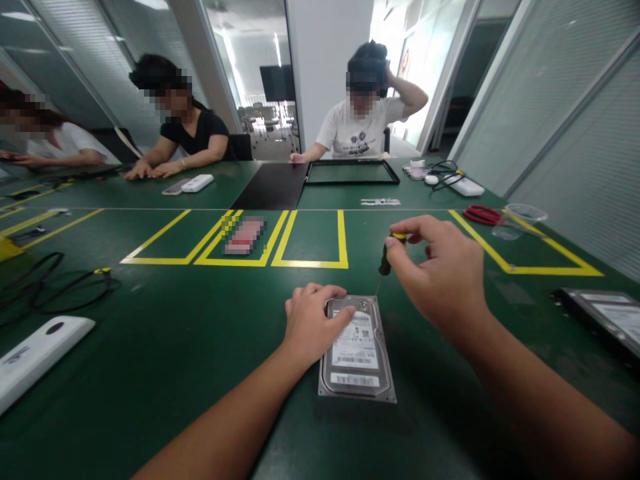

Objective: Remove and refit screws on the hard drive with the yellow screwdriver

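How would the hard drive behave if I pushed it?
The hard drive looks stiff and probably heavy for its size, given its metallic casing. Lying flat on the table, it would likely slide rather than tip or roll.

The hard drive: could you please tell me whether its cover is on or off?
On: the labelled metal cover spans the hard drive, with the left hand resting on it.

Left hand palm-down, thumb spread; right hand raised higher, thumb and fingers pinching.
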`<state>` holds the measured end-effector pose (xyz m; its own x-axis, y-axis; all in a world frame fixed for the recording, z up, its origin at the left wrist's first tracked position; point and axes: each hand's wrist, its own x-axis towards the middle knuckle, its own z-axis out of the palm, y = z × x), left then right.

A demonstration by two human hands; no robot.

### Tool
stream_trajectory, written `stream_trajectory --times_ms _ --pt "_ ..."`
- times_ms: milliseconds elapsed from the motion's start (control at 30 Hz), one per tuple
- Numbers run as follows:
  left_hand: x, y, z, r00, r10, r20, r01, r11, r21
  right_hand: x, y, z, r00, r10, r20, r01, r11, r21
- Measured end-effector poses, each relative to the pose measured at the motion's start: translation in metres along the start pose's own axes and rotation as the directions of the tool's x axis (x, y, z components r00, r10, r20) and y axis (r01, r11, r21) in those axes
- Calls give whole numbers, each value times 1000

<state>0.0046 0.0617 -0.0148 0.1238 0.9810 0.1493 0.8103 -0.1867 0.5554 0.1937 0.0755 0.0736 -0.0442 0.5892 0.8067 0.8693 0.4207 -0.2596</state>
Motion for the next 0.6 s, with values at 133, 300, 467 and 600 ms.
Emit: stream_trajectory --times_ms 133,300,467,600 --pt "0 1 -1 1000 0 4 0 1000 2 2 0 -1 1000 -12 17 12 1000 29" --pt "0 1 -1 1000 -8 8 8 1000 4 2 2 -1 999 -22 29 21 999 30" --pt "-1 1 -1 1000 -4 7 4 1000 4 0 1 -1 999 -12 31 12 1000 22" --pt "-1 1 -1 1000 2 5 -2 1000 5 1 0 -1 999 -23 28 23 999 26"
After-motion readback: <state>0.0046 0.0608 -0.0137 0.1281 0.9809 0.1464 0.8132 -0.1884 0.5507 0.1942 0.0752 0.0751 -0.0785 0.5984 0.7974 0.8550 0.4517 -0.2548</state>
